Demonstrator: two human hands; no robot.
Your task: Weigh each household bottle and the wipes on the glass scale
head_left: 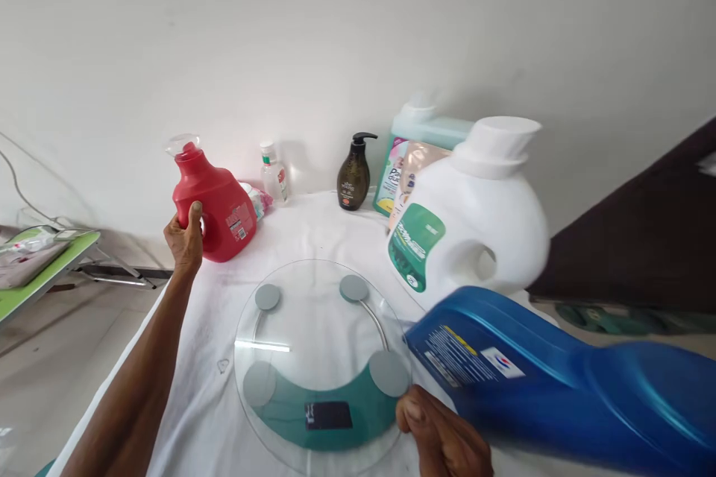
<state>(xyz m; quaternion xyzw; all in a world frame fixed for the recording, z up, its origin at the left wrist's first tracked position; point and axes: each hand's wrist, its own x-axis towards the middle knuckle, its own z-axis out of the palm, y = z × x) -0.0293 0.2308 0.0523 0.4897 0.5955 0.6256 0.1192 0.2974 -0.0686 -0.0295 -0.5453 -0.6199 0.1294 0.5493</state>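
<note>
My left hand (186,235) grips a red detergent bottle (229,201) by its handle, thumb toward me. The bottle has a clear cap and stands or hovers at the table's left side; its base contact is hard to judge. In front of me lies a round glass bathroom scale (313,343) with grey feet, a green band and a dark display. My right hand (444,436) is at its lower right rim, fingers curled and fingertips at the glass; whether they pinch it cannot be told. A large blue bottle (537,373) is beside that hand, partly out of frame.
Behind the blue bottle stands a big white detergent jug (497,216). A teal jug (441,127), a dark pump bottle (353,177) and a small clear bottle (274,175) line the wall. White cloth (313,227) covers the table. A green folding table (67,257) stands left.
</note>
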